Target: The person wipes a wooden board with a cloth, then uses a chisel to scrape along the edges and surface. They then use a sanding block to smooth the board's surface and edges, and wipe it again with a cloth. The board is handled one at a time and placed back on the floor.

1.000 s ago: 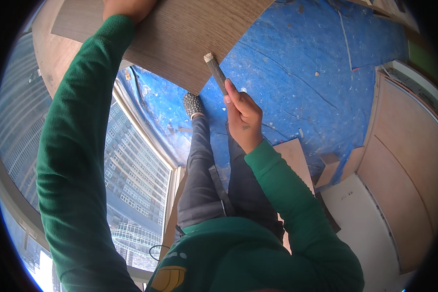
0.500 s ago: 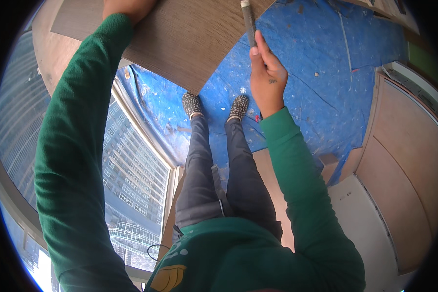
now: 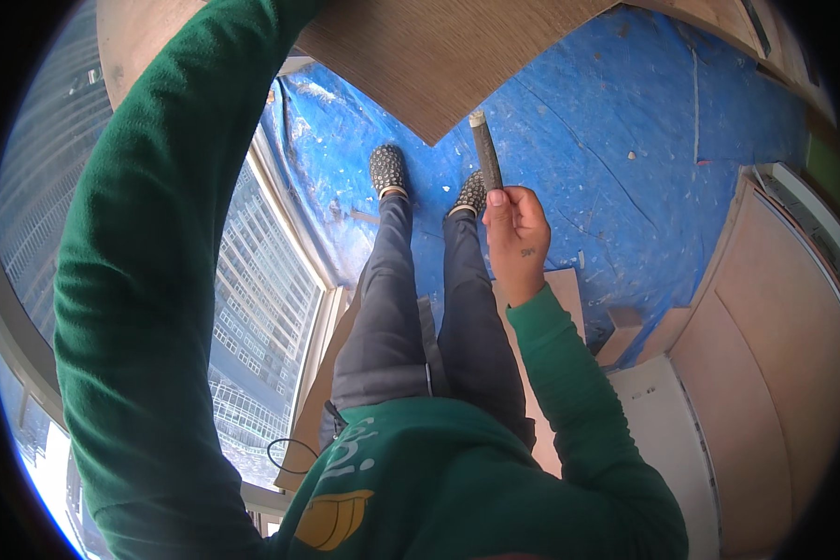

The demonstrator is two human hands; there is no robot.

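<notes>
My right hand (image 3: 518,245) is closed around the lower end of a short, dark grey-brown stick (image 3: 486,154). The stick points up and slightly left, and its pale, rough tip is near the edge of a brown wood-grain board (image 3: 439,61). My left arm (image 3: 140,280), in a green sleeve, reaches up past the top edge of the head view beside that board. The left hand itself is out of the picture, so what it touches is hidden.
A dusty blue tarp (image 3: 616,159) covers the floor under my patterned shoes (image 3: 388,169). A tall window (image 3: 271,308) runs along the left. Pale wooden panels (image 3: 737,373) stand at the right, and a small wooden block (image 3: 618,336) lies near them.
My right hand has come down toward me with the stick, its fingers now more curled. My left hand has gone out of view at the top. The board appears higher in the picture.
</notes>
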